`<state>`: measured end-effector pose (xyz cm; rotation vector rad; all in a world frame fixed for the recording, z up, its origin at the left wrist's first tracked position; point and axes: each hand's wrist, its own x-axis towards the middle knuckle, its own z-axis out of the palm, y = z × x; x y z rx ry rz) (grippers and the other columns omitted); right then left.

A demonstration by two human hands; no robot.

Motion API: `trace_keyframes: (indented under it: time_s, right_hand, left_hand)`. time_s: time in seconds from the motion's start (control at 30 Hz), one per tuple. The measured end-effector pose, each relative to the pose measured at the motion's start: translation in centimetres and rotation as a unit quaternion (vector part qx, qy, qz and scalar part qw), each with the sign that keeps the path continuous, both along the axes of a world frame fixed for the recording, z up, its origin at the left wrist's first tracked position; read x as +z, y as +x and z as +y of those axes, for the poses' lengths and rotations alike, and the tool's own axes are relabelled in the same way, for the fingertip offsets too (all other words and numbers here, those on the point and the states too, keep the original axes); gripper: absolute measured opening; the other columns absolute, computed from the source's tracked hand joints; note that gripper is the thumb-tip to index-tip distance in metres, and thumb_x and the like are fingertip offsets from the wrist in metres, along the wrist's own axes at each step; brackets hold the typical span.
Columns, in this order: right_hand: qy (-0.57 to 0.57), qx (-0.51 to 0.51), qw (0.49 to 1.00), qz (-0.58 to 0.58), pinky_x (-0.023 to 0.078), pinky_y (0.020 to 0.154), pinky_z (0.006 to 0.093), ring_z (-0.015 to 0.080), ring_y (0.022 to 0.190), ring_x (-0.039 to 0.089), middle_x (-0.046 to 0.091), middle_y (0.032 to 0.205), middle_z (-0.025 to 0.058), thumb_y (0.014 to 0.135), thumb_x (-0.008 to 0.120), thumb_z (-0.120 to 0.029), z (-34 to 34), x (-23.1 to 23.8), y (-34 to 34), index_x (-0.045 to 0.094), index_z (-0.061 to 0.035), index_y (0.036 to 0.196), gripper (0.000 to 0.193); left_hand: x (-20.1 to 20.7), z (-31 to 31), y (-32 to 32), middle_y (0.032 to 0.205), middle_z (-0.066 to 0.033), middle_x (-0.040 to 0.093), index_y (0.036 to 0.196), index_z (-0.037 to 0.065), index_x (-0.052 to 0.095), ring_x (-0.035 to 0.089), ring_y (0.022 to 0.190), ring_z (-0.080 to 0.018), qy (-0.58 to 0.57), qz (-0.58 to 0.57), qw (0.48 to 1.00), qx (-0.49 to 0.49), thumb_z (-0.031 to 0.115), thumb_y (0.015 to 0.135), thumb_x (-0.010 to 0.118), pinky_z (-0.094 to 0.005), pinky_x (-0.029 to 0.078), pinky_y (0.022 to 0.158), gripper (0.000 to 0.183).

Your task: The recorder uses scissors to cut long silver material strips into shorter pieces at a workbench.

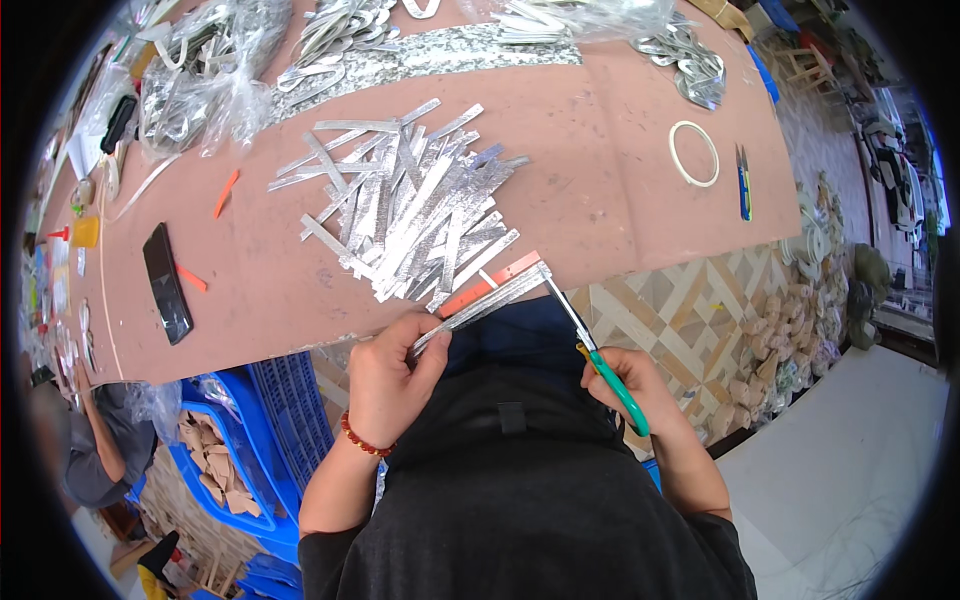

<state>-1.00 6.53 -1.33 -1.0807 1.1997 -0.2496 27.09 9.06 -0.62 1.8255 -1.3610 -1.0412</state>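
Note:
My left hand (388, 378), with a beaded bracelet at the wrist, pinches the near end of silver strips (497, 303) between thumb and fingers. An orange-red strip (515, 268) lies alongside them, at the table's front edge; whether the hand grips it too is unclear. In my right hand (640, 380) are scissors with green handles (622, 392). Their blades reach up to the far end of the silver strips; whether they touch is too small to tell. Just beyond, a loose pile of cut silver strips (415, 205) covers the middle of the table.
The brown table (600, 190) also holds a phone (167, 283), a pale ring (694, 154), blue-handled snips (744, 185) and bundles of silver loops (690, 62). Below left stands a blue crate (262, 440) of tan pieces. Another person's arm (103, 435) shows at far left.

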Motion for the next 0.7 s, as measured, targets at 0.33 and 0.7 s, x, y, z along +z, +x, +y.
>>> trace_keyframes:
  time_s: [0.33, 0.7]
  right_hand:
    - [-0.006, 0.003, 1.0, -0.015, 0.032, 0.05, 0.0193, 0.0021, 0.056, 0.041, 0.047, 0.062, -0.0049, 0.082, 0.063, -0.013, -0.4, 1.2, 0.5, 0.055, -0.0014, 0.073, 0.017]
    - [0.001, -0.008, 1.0, -0.014, 0.035, 0.056, 0.0205, 0.0042, 0.062, 0.044, 0.048, 0.066, -0.003, 0.078, 0.068, -0.017, -0.5, 1.5, 0.8, 0.056, -0.0008, 0.078, 0.02]
  left_hand:
    - [-0.6, 0.2, -0.5, 0.064, -0.0107, 0.06, 0.084, 0.004, 0.063, 0.056, 0.047, -0.0199, -0.045, -0.03, 0.998, 0.013, 0.011, 0.078, 0.065, -0.0276, 0.043, 0.047, 0.009]
    - [-1.4, 0.5, -0.3, 0.058, -0.0046, 0.056, 0.084, 0.001, 0.063, 0.051, 0.049, -0.0067, -0.098, -0.064, 0.993, 0.001, 0.009, 0.08, 0.065, -0.0213, 0.04, 0.047, 0.01]
